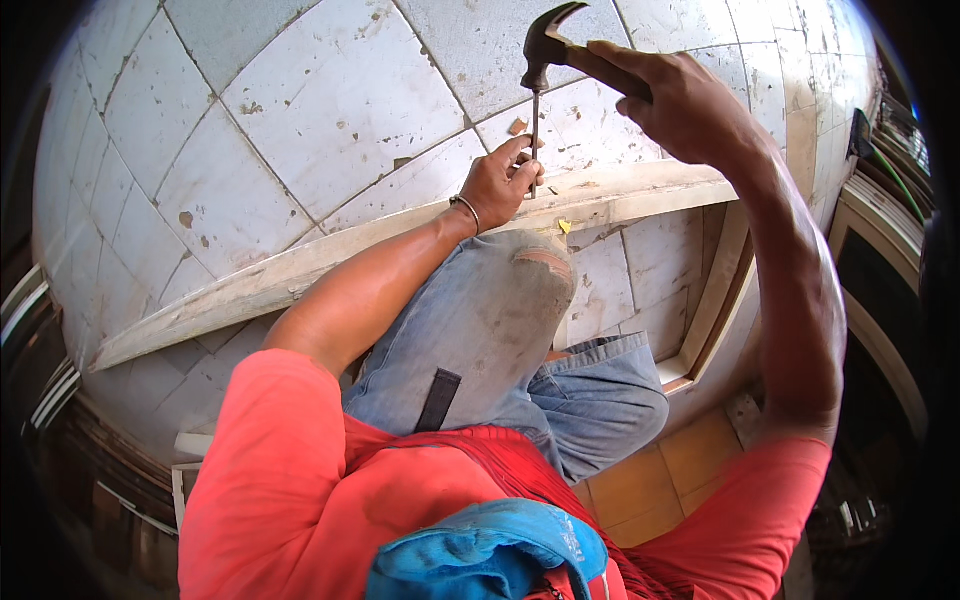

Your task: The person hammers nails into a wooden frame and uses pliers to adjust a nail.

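On my feed, the left hand (498, 187), twelve o'clock, pinches a metal rod (536, 118), likely to steady it; the right hand (690, 105), one-thirty, clasps a hammer (547, 49) (contact unclear from here).

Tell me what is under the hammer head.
Under the hammer head stands a thin dark rod, gripped by the left hand, its lower end at the wooden board. The hammer hides the rod's top; the hand covers part of its shaft.

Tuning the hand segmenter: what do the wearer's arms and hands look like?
Short coral-red sleeves leave both forearms bare. Left hand: ungloved, thin pale bangle at the wrist. Right hand: ungloved, no wristband visible.
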The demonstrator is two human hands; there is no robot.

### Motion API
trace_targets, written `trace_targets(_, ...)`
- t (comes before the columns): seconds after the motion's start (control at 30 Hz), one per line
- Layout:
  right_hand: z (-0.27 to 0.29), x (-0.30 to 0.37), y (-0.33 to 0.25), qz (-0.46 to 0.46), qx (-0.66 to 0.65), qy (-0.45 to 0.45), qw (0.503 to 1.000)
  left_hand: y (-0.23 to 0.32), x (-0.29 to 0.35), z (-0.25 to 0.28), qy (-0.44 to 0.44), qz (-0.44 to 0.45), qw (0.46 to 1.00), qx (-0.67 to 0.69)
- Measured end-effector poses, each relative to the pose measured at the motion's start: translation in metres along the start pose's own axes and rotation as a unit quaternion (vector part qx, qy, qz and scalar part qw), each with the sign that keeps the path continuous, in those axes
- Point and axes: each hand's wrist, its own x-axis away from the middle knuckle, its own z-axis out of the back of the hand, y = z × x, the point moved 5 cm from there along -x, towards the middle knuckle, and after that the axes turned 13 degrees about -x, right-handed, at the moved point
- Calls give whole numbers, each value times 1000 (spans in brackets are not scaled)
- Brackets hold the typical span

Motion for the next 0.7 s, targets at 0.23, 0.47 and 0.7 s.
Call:
trace_targets(0.23,27,-10,25,13,-101,205,973,4,0,-5,-7,9,1000,5)
trace_targets(0.47,48,-27,39,60,-103,193,974,0,-1,-6,-1,12,1000,10)
trace_targets(0.7,24,-17,14,15,-49,5,999,0,3,0,1,17,999,-27)
